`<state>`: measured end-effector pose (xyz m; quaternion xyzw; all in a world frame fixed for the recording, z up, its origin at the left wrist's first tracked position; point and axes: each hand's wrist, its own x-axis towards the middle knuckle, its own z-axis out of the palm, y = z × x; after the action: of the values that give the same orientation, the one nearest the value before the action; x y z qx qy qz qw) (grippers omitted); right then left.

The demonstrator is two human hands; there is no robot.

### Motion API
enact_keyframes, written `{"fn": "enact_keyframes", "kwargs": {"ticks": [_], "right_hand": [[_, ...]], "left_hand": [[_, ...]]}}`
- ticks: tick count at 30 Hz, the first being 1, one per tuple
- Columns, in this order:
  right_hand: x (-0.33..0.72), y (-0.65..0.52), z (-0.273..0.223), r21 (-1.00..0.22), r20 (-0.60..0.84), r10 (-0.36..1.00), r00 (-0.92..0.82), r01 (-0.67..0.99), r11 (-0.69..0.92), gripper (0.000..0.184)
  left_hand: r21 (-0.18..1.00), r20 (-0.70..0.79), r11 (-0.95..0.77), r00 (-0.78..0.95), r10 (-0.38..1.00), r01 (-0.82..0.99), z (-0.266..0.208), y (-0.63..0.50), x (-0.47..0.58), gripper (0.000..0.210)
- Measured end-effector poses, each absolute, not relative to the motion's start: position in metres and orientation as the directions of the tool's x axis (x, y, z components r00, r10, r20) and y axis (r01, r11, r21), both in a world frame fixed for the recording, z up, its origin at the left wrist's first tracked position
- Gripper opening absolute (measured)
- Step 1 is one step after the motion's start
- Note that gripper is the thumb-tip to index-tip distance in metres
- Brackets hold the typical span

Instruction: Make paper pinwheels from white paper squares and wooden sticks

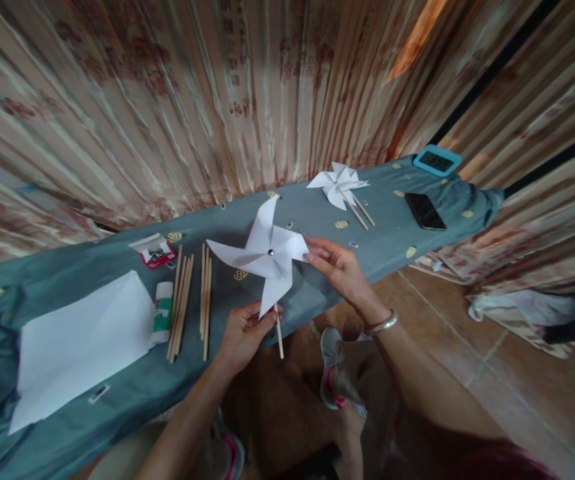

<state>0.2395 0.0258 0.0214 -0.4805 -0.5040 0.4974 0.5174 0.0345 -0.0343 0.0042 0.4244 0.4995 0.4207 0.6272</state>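
A white paper pinwheel (270, 252) with a silver pin at its centre is held up in front of me over the near edge of the cloth-covered table. My left hand (247, 331) is closed around its wooden stick (280, 333), just below the lower blade. The fingers of my right hand (335, 263) meet the tip of the right-hand blade; how firmly they pinch it is hard to see. Most of the stick behind the blades is hidden.
Left on the table (312, 303) lie white paper sheets (85, 343), a glue stick (162, 312), bundled wooden sticks (181, 303) and a red box of pins (156, 253). Farther right are finished pinwheels (337, 181), a phone (425, 211) and a blue-framed clock (436, 161). A curtain (192, 113) hangs behind.
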Motion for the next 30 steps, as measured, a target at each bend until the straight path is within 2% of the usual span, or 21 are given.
{"fn": "enact_keyframes", "kwargs": {"ticks": [3,8,14,20,24,30], "right_hand": [[0.237,0.022,0.024,-0.999,-0.023,0.999,-0.023,-0.027,-0.023,0.043],[0.226,0.012,0.031,-0.990,-0.115,0.979,-0.165,-0.056,-0.126,0.040],[0.205,-0.002,0.037,-0.978,-0.144,0.925,-0.353,-0.094,-0.188,0.032],[0.214,-0.008,0.044,-0.953,-0.254,0.789,-0.560,0.008,-0.302,0.034],[0.229,-0.003,0.047,-0.953,-0.268,0.804,-0.531,0.021,-0.303,0.035],[0.229,-0.003,0.047,-0.923,-0.288,0.790,-0.541,-0.062,-0.379,0.034]], "left_hand": [[0.953,-0.268,0.281,0.119,0.956,-0.115,0.002,-0.033,0.033,0.029],[0.961,-0.245,0.257,0.119,0.962,-0.098,0.002,-0.031,0.030,0.028],[0.972,-0.209,0.218,0.108,0.972,-0.088,0.002,-0.031,0.031,0.026],[0.969,-0.210,0.221,0.098,0.973,-0.112,0.004,-0.030,0.029,0.025],[0.971,-0.211,0.219,0.097,0.973,-0.092,0.006,-0.031,0.029,0.026],[0.973,-0.214,0.221,0.091,0.972,-0.072,0.003,-0.031,0.032,0.029]]}}
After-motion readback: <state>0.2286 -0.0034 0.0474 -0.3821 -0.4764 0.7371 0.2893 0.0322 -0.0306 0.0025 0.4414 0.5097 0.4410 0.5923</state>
